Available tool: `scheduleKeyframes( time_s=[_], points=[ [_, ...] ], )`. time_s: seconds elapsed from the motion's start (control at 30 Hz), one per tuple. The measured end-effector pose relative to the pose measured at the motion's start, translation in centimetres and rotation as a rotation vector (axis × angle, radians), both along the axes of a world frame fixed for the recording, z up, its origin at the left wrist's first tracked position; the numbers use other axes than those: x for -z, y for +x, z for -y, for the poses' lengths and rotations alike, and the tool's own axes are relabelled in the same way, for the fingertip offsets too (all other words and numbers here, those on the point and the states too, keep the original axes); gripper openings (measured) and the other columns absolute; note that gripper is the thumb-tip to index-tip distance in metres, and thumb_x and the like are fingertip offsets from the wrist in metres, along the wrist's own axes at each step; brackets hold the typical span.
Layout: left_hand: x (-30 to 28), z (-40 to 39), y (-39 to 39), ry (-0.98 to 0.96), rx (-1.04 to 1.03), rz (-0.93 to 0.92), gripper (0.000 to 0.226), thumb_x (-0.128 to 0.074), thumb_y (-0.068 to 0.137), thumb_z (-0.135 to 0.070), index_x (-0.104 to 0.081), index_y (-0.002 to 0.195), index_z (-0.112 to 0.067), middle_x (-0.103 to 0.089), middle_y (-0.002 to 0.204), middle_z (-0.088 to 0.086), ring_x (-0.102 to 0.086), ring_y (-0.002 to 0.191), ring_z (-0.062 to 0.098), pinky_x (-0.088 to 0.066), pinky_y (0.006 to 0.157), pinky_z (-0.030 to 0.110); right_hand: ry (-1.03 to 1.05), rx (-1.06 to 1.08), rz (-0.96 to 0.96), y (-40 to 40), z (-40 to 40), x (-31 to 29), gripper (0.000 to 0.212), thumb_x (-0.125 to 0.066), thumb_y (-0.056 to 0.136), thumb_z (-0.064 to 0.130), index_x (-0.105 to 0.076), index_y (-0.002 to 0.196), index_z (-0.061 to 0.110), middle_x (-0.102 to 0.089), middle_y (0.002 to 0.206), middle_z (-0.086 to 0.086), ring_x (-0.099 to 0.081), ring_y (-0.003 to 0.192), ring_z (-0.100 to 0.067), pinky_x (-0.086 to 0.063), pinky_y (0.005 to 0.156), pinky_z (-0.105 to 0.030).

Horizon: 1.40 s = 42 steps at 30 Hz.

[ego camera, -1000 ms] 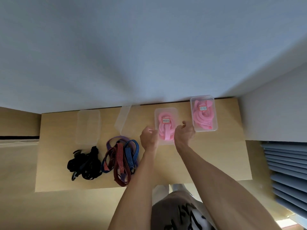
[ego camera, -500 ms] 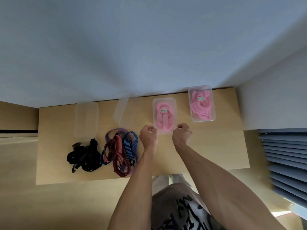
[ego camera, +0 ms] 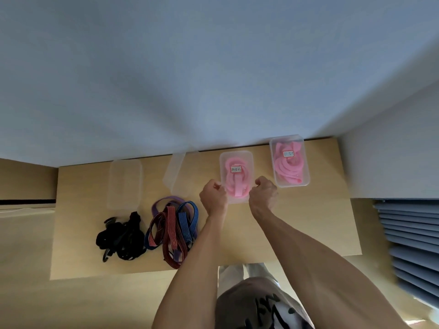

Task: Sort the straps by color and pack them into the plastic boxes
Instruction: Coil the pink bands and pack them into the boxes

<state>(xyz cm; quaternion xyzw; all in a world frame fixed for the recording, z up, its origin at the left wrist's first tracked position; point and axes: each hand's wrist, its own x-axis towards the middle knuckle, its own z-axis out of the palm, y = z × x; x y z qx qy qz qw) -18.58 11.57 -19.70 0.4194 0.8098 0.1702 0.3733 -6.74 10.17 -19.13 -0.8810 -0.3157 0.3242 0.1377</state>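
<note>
Hands first, in the one head view you have: your left hand (ego camera: 213,196) and right hand (ego camera: 263,194) sit on either side of the near pink-strap box (ego camera: 236,176), fingers curled in against its two long walls, so both read as gripping that box near its closer end. The box lies dead ahead of you, between your wrists, with its long axis running away from you toward the wall; neither hand is nearer, so any push, slide or lid press goes straight forward with equal load on both sides. Whether its lid is fully seated you cannot tell; a small white label shows on top, and the coiled pink straps fill it.

Just beyond your right hand stands the second pink box (ego camera: 289,161), also labelled and full, close to the first but apart from it. To your left on the counter (ego camera: 308,224) lie the unsorted goods: the striped red, blue and purple straps (ego camera: 173,225) in a tangle just beside your left forearm, and the black straps (ego camera: 121,236) further left. Behind them wait an empty clear box (ego camera: 124,182) and a tilted clear container (ego camera: 177,173) leaning at the wall. By my reckoning pink is done, and your left hand is the nearer one for the striped pile.
</note>
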Motion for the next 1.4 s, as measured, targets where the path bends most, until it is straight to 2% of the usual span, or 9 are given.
scheduleKeyframes(
  time_s=[0.27,0.37,0.57,0.67,0.8,0.93,1.13,1.27,1.4],
  points=[
    [-0.3,-1.7,0.1,0.022,0.018,-0.025,0.016,-0.056,0.093,-0.012,-0.071,0.088,-0.007,-0.066,0.082,-0.001,-0.059,0.073,0.018,-0.043,0.059,0.027,0.051,-0.038,0.054,-0.2,-1.4,-0.4,0.034,-0.051,0.090,-0.006,-0.069,0.117,0.003,-0.065,0.113,-0.019,-0.062,0.097,-0.038,-0.047,0.078,-0.040],
    [-0.3,-3.5,0.5,0.000,0.028,-0.039,0.018,-0.055,0.090,-0.006,-0.073,0.086,-0.006,-0.069,0.082,0.002,-0.059,0.072,0.019,-0.045,0.058,0.029,0.044,-0.039,0.065,0.1,-2.6,-0.4,0.032,-0.053,0.091,-0.003,-0.071,0.116,0.007,-0.068,0.112,-0.017,-0.064,0.097,-0.036,-0.050,0.078,-0.040],
    [0.4,-3.7,0.3,-0.015,-0.006,0.003,0.019,-0.059,0.087,-0.001,-0.069,0.072,-0.007,-0.063,0.068,0.002,-0.057,0.067,0.019,-0.041,0.054,0.027,0.022,0.072,0.011,0.6,-3.5,0.4,0.030,-0.053,0.082,-0.012,-0.072,0.096,0.005,-0.072,0.095,-0.015,-0.053,0.076,-0.026,-0.045,0.065,-0.032],
    [0.3,-4.9,0.2,-0.032,0.013,-0.013,0.015,-0.060,0.087,-0.005,-0.072,0.078,-0.008,-0.063,0.073,-0.001,-0.060,0.071,0.022,-0.048,0.058,0.029,0.025,0.047,0.032,0.5,-4.3,0.0,0.033,-0.052,0.082,-0.012,-0.071,0.104,0.003,-0.070,0.096,-0.017,-0.054,0.076,-0.026,-0.044,0.063,-0.033],
    [0.0,-5.9,0.9,-0.011,-0.020,-0.017,0.010,-0.063,0.087,-0.012,-0.072,0.083,-0.011,-0.064,0.076,-0.006,-0.062,0.070,0.019,-0.049,0.057,0.027,0.136,-0.077,0.082,-0.2,-5.2,-0.9,0.041,-0.045,0.081,-0.013,-0.067,0.115,-0.004,-0.064,0.117,-0.020,-0.059,0.103,-0.037,-0.043,0.081,-0.039],
    [0.6,-5.9,1.7,0.015,-0.004,-0.001,0.014,-0.060,0.083,-0.003,-0.068,0.072,-0.008,-0.063,0.066,-0.003,-0.056,0.061,0.016,-0.039,0.049,0.024,0.085,-0.290,0.189,-0.6,-4.8,-0.2,0.037,-0.047,0.085,-0.008,-0.066,0.116,-0.002,-0.054,0.132,-0.015,-0.052,0.113,-0.033,-0.036,0.093,-0.031],
    [0.5,-5.5,2.0,0.076,0.017,0.027,0.022,-0.056,0.085,0.000,-0.060,0.068,-0.014,-0.058,0.063,-0.006,-0.047,0.056,0.009,-0.031,0.048,0.019,0.108,-0.454,0.276,0.3,-3.9,0.5,0.044,-0.052,0.083,-0.006,-0.060,0.125,-0.001,-0.047,0.142,-0.020,-0.045,0.128,-0.039,-0.031,0.110,-0.044],
    [0.3,-4.9,2.3,0.106,0.177,0.072,0.028,-0.061,0.093,-0.017,-0.067,0.065,-0.013,-0.062,0.060,0.000,-0.048,0.054,0.014,-0.036,0.050,0.029,0.050,-0.606,0.251,1.3,-2.8,0.0,0.063,-0.053,0.091,0.001,-0.038,0.151,0.010,-0.022,0.164,-0.015,-0.016,0.153,-0.030,-0.014,0.123,-0.043],
    [0.0,-5.1,3.5,0.102,0.176,0.101,0.021,-0.064,0.096,-0.027,-0.076,0.090,-0.011,-0.073,0.080,-0.002,-0.063,0.068,0.012,-0.051,0.059,0.022,-0.045,-0.687,0.259,2.8,-2.7,-0.2,0.069,-0.054,0.097,0.012,-0.023,0.158,0.018,-0.006,0.168,-0.008,0.002,0.156,-0.026,-0.003,0.124,-0.045]
  ],
)
